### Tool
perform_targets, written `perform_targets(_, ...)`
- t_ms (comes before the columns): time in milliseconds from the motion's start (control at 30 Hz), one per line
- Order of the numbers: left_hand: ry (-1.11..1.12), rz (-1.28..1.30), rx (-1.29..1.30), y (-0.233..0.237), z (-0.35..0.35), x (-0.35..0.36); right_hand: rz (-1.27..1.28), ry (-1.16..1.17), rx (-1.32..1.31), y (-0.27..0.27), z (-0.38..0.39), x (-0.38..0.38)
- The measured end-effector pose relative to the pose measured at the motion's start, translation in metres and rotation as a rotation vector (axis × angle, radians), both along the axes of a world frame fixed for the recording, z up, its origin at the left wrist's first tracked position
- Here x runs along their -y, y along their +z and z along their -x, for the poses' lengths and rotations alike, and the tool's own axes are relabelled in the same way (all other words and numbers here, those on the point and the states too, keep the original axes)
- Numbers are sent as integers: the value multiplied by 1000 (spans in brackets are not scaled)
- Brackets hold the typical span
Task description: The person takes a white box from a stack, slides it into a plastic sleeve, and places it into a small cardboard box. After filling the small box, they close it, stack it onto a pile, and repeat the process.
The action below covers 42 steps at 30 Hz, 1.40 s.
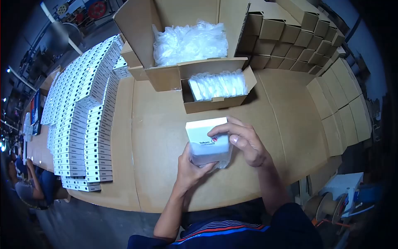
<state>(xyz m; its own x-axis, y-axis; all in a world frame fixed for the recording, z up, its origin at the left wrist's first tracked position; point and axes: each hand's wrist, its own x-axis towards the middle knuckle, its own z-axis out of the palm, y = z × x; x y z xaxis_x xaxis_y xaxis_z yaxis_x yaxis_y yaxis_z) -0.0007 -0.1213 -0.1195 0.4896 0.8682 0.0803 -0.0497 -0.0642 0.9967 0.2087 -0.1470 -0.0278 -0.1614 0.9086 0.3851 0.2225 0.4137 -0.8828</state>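
Over the table's near side I hold a small white box (pixel 200 129) printed "Telkom Indonesia". A clear plastic bag (pixel 224 163) covers its lower part. My left hand (pixel 191 169) is wrapped round the bagged end from the left and below. At the upper right, my right hand (pixel 248 143) grips the box, with its index finger lying across the printed face near the logo. Just beyond, an open brown carton (pixel 207 106) contains a row of white boxes in clear bags (pixel 218 85).
A large open carton (pixel 161 79) full of clear plastic bags (pixel 190 43) stands behind. Tall stacks of white boxes (pixel 76 112) line the left. Brown cartons (pixel 286 35) are piled at the back right, more (pixel 342 103) at right. A person (pixel 31 186) sits far left.
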Motion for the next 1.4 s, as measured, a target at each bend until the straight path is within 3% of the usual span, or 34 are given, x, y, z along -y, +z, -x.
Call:
perform_targets(167, -46, 222, 211, -9, 1, 3, 105, -82, -24, -20, -4, 0)
perform_targets(300, 25, 409, 275, -34, 3, 8, 309, -48, -253, -35, 4, 10)
perform_targets(333, 43, 392, 271, -36, 2, 9, 322, -24, -495, -46, 8, 12)
perform_targets(433, 120, 392, 257, -36, 0, 13, 339, -326, -553, -74, 12, 19)
perform_targets(567, 98, 322, 231, -42, 1, 7, 503, -188, -1171, -114, 22, 35)
perform_targets(733, 39, 203, 72, -36, 5, 2, 439, -274, -1150, -117, 28, 36)
perform_targets(833, 66, 87, 122, -15, -6, 5, 369, -283, -1142, -115, 32, 36)
perform_targets(900, 30, 94, 154, -27, -5, 4, 340, -299, -1121, -108, 35, 35)
perform_targets(1100, 34, -69, 60, -11, -4, 4, 291, -343, -920, -91, 32, 34)
perform_targets(1200, 19, -47, 30, -13, -4, 2, 286, -487, -679, -87, 38, 33)
perform_targets(1267, 28, 174, 76, -10, -6, 4, 282, -577, -553, -92, 43, 32)
perform_targets(1367, 23, 424, 249, -13, -11, 7, 340, -627, -737, -117, 49, 31)
perform_targets(1400, 18, 490, 324, -13, -13, 6, 284, -590, -911, -113, 53, 28)
